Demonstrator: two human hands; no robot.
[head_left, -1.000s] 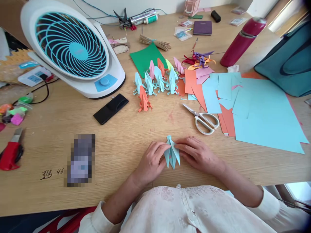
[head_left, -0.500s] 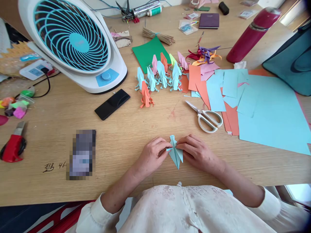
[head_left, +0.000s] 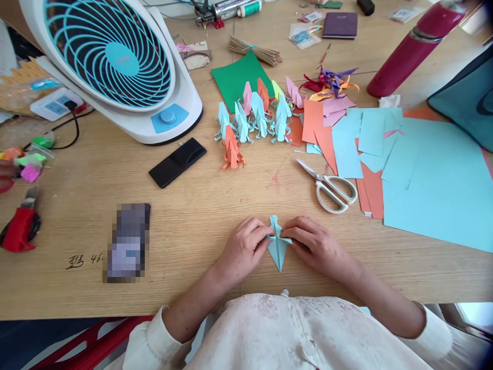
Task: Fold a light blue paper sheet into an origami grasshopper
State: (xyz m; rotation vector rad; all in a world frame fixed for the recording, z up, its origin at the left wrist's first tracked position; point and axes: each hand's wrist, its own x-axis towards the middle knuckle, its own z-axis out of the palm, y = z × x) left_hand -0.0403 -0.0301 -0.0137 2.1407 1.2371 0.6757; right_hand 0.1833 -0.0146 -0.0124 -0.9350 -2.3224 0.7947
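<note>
A light-blue folded paper figure (head_left: 278, 253) lies at the front of the table, its long point toward me and a small blunt tip at the far end. My left hand (head_left: 246, 244) pinches a thin flap on its left side. On the other side, my right hand (head_left: 314, 241) grips a narrow flap that sticks out to the right. Both hands are closed, with fingertips near the figure's middle crease. Beyond them stand several finished origami figures, light blue, pink and yellow-green, with an orange one (head_left: 231, 149) nearest me.
White-handled scissors (head_left: 334, 192) lie right of centre, by cut paper pieces (head_left: 346, 149) and a large blue sheet (head_left: 442, 185). A red thermos (head_left: 416, 49) stands behind. Leftward are a fan (head_left: 165, 115), a black phone-like slab (head_left: 177, 162), a blurred-out phone (head_left: 129, 241) and a red cutter (head_left: 21, 228).
The figure's right flap, which pointed down toward me, now sticks out sideways under my right fingers. The whole view has shifted slightly.
</note>
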